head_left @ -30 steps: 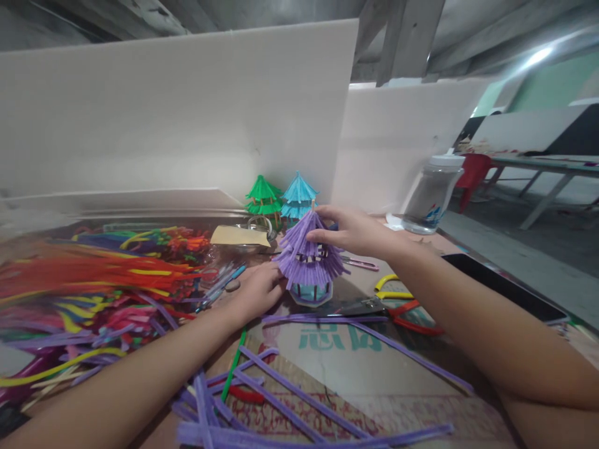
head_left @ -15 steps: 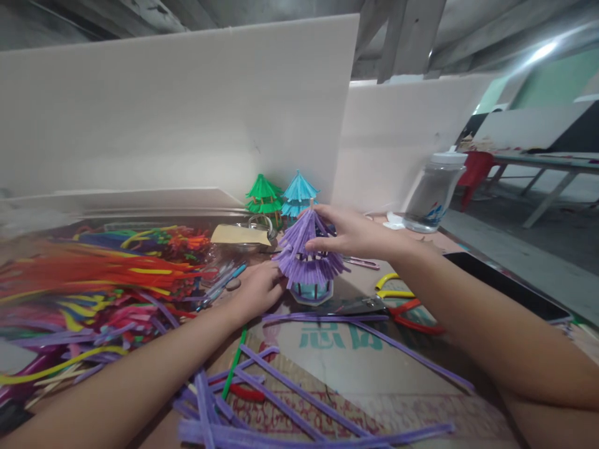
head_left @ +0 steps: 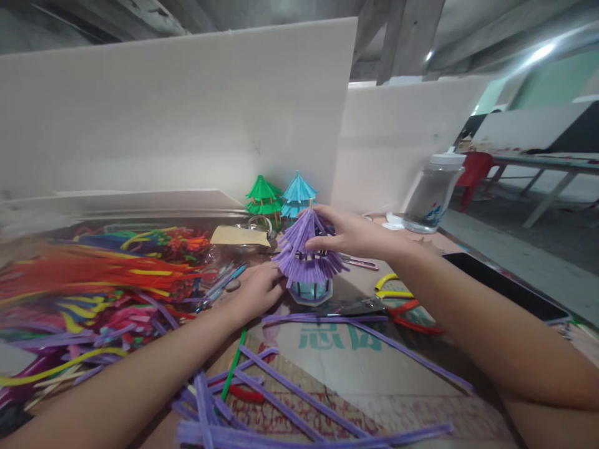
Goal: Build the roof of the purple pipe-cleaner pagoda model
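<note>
A purple model pagoda (head_left: pixel 309 268) stands upright on the table, with two tiers of pipe-cleaner roofing, a stick tip on top and a pale blue base on small posts. My right hand (head_left: pixel 349 234) is closed round the right side of the upper roof, thumb in front and fingers reaching over behind the top. At the lower left, my left hand (head_left: pixel 259 288) grips the pagoda's edge, its fingertips partly hidden by the roof fringe. Cut purple pipe cleaners (head_left: pixel 299 396) lie in front. Scissors with yellow and red handles (head_left: pixel 395 296) rest to the right.
Green (head_left: pixel 262 196) and blue (head_left: pixel 299 194) model pagodas stand behind, before a white board (head_left: pixel 178 125). Coloured pipe cleaners (head_left: pixel 98 274) are heaped at left. A water bottle (head_left: pixel 430 193) and a black phone-like slab (head_left: pixel 503 287) sit at right.
Almost nothing differs. Both hands keep their places on the purple pagoda; the view shifts very slightly.
</note>
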A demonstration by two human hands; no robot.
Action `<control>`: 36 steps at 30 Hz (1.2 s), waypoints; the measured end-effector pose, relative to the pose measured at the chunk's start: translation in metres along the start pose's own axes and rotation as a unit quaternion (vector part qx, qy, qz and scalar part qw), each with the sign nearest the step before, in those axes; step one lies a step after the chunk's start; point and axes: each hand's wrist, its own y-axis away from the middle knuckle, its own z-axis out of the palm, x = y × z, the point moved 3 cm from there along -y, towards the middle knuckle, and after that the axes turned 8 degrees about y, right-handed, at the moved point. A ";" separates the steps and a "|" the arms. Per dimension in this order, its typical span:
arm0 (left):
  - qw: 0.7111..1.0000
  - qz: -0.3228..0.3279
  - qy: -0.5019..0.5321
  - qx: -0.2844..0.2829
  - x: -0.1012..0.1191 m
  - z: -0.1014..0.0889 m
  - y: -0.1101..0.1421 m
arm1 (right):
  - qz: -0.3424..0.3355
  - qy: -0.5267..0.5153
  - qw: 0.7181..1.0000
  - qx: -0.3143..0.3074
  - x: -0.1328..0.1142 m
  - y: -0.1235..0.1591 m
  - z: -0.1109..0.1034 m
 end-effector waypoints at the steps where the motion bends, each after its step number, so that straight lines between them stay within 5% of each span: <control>1: 1.000 -0.002 -0.002 -0.001 0.000 0.000 0.000 | -0.002 -0.009 1.000 0.003 0.000 0.000 0.000; 15: 1.000 -0.031 -0.004 0.001 -0.003 0.000 0.000 | -0.012 0.005 0.999 0.043 0.000 0.000 0.001; 24: 0.999 -0.028 0.024 0.025 0.002 0.000 -0.001 | 0.055 -0.021 0.993 0.107 0.017 -0.001 -0.031; 28: 0.998 -0.056 0.025 0.020 -0.003 0.000 -0.001 | 0.076 -0.003 0.994 0.079 0.010 0.006 -0.037; 36: 0.997 -0.071 0.021 0.008 -0.008 0.002 0.000 | -0.125 0.083 0.957 0.250 0.004 0.049 0.016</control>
